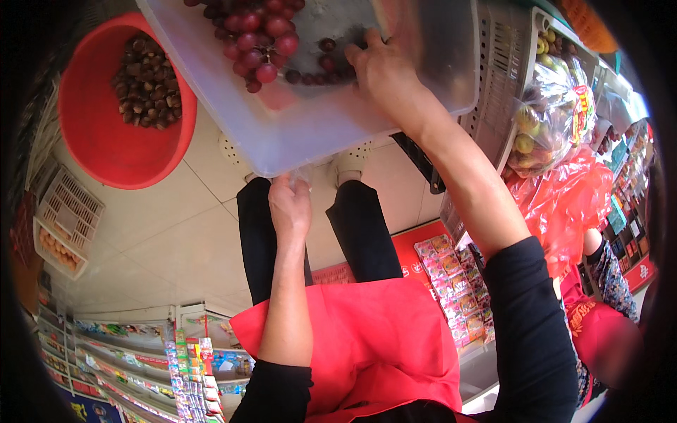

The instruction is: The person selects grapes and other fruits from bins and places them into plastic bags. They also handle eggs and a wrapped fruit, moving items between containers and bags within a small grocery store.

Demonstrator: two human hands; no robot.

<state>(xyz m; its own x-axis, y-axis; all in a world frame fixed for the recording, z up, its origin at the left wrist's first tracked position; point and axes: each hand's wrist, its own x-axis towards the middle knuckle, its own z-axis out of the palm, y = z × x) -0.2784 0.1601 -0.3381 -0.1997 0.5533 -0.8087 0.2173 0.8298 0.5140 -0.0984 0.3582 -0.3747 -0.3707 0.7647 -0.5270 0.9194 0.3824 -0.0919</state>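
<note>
Over the near part of a translucent plastic tub [317, 127], my right hand [386, 69] reaches down with its visible fingers apart. Loose dark red grapes [322, 79] lie on the tub floor beside its fingertips; its palm side is hidden. A large bunch of red grapes [259, 42] rests to the left in the same tub. My left hand [290, 209] is closed just below the tub's near corner, with a bit of clear plastic film [304, 172] at its fingers. Whether it also touches the tub's rim I cannot tell.
A red basin [127, 158] of chestnuts [148, 84] stands on the floor at left, near a crate [69, 211] holding eggs. At right are bagged fruit [529, 132], a red plastic bag [566, 195] and another person's arm [608, 269]. Stocked shelves [127, 359] stand at lower left.
</note>
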